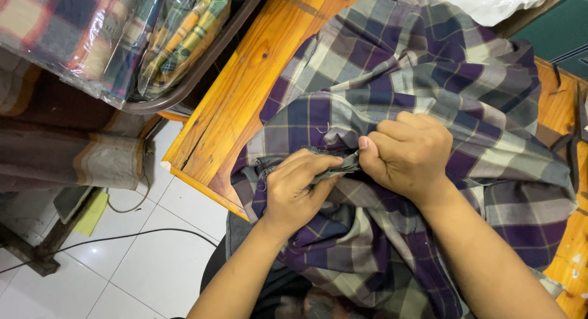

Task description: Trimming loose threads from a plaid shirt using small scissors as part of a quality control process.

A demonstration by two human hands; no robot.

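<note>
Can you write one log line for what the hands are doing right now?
left hand: pinching plaid cloth seam | right hand: gripping same seam | cloth on wooden table

White tiled floor point(153, 258), wooden table point(245, 92)

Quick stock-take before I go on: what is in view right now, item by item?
plaid cloth: one, purple, grey and blue, spread over the table and down to the lap
table: one, orange wood, centre
wrapped plaid fabrics: several, mixed colours, in clear plastic, upper left
cable: one, black, on the white tiled floor
white plastic bag: one, top edge
left hand: pinching the cloth's seam
right hand: gripping the same seam, close beside the left
</note>
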